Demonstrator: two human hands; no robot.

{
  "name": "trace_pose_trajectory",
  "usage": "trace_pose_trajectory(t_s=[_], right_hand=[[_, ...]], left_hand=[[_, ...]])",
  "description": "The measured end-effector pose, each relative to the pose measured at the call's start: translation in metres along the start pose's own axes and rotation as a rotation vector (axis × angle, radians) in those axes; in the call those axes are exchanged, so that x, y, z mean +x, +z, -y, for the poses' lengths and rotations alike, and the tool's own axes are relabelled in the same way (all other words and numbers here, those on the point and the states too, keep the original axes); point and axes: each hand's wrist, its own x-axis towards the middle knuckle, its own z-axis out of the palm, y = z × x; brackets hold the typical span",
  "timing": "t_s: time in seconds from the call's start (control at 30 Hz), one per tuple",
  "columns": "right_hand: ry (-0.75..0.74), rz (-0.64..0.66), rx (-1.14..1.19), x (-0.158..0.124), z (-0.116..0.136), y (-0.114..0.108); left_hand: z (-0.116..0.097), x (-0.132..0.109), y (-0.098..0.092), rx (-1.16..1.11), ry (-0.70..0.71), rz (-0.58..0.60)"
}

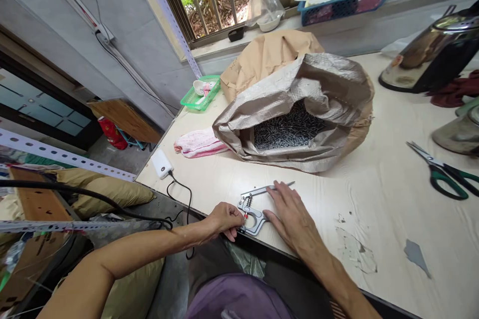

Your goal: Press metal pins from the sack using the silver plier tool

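Note:
A grey metal hand press tool [257, 219] with a spring and a long handle lies at the table's front edge. My left hand [226, 218] is at its left end, fingers pinched together beside a small red part [246, 216]; what they hold is too small to make out. My right hand [294, 214] rests on the tool's right side, its fingers spread over the handle and the frame. Behind the tool stands an open woven sack [262, 94] full of small dark metal pieces [288, 127].
Green-handled scissors [436, 167] lie at the right, near a kettle [426, 55]. A pink-white cloth [200, 143], a white power bank [161, 163] with a black cable and a green basket [200, 93] are at the left. The table's front edge [292, 254] runs below my hands.

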Motion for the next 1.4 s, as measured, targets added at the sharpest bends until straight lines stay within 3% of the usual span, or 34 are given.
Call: trace_pose_trajectory(t_s=[0.17,0.27,0.53,0.7,0.77,0.8,0.9,0.97,1.0,1.17,1.4], right_hand=[[-0.093,0.319,-0.118,0.006,-0.035,-0.003],[-0.095,0.4,-0.17,0.01,-0.043,-0.003],[-0.127,0.281,-0.232,0.017,-0.027,-0.025],[-0.073,0.221,-0.257,0.013,-0.014,-0.034],[-0.06,0.206,-0.267,0.011,-0.012,-0.033],[-0.054,0.201,-0.274,0.009,-0.011,-0.032],[-0.04,0.189,-0.286,0.006,-0.009,-0.029],[-0.035,0.176,-0.287,0.004,-0.008,-0.028],[-0.03,0.17,-0.287,0.003,-0.008,-0.028],[-0.055,0.196,-0.24,-0.003,-0.011,-0.031],[-0.002,0.187,-0.373,-0.003,-0.005,-0.032]], left_hand=[[0.0,-0.002,0.001,-0.013,0.0,-0.01],[0.002,-0.001,0.001,0.0,0.0,-0.023],[0.002,0.002,0.003,0.03,-0.016,-0.035],[0.004,0.0,-0.001,0.149,-0.033,-0.03],[0.004,-0.003,-0.003,0.307,0.087,-0.082],[0.004,-0.005,-0.002,0.413,0.215,-0.149],[-0.005,-0.005,0.008,0.747,0.743,-0.34],[-0.016,0.001,0.02,0.926,0.985,-0.318],[-0.021,0.005,0.026,0.994,1.039,-0.277],[-0.042,0.022,0.035,1.175,0.988,-0.128],[-0.047,0.02,0.031,1.184,0.963,-0.103]])
